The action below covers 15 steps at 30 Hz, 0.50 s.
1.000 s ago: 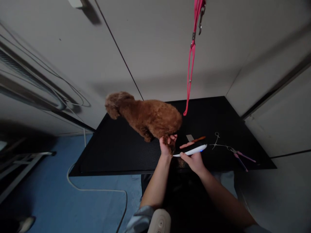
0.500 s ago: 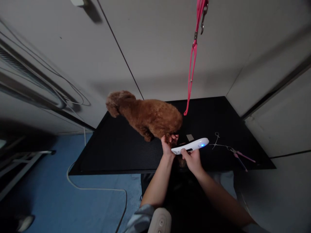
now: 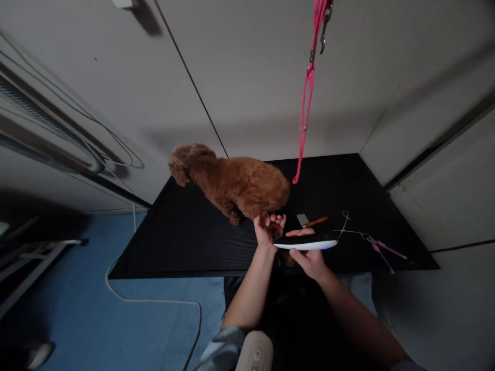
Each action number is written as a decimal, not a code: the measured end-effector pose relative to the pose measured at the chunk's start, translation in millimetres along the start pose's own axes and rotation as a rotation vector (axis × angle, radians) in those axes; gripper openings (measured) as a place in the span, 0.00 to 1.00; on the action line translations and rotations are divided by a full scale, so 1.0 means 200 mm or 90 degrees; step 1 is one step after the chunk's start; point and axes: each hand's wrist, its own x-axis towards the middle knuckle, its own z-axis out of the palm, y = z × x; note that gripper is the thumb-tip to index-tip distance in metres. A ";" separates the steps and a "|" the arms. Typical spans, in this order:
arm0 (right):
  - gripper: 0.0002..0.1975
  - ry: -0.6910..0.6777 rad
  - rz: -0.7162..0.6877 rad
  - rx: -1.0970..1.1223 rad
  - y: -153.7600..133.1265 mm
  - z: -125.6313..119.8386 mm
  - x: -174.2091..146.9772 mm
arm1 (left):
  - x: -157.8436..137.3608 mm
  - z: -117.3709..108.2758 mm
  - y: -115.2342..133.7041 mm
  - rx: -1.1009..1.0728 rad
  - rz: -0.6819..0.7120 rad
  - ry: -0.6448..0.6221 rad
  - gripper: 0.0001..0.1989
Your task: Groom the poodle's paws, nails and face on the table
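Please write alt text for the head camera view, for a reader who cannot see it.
A brown dog stands on a black table; the left hand holds its paw while the right hand holds a white clipper there. Scissors lie at right; a pink leash hangs above.

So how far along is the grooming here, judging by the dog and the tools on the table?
Nothing shows as finished: the dog stands on the black table with a full curly coat. In hand: the left hand holds a hind paw while the right hand holds the white clipper right beside it. The comb, forceps and purple-handled tool lie untouched, and the pink leash hangs unattached.
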 end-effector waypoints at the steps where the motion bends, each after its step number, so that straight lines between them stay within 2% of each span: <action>1: 0.15 -0.025 -0.004 -0.008 -0.01 -0.01 0.00 | 0.00 0.00 0.00 0.001 -0.002 -0.002 0.21; 6: 0.16 -0.112 -0.010 -0.012 -0.05 -0.05 0.01 | -0.02 0.00 0.02 0.020 -0.006 0.017 0.22; 9: 0.16 -0.132 -0.003 0.002 -0.05 -0.07 0.01 | -0.03 0.01 0.03 0.010 -0.008 0.020 0.21; 11: 0.16 -0.137 0.015 0.017 -0.05 -0.08 0.01 | -0.03 0.02 0.03 -0.004 -0.011 0.015 0.21; 15: 0.15 -0.204 0.097 0.060 0.02 -0.10 0.00 | -0.04 0.00 0.03 0.025 -0.024 0.004 0.21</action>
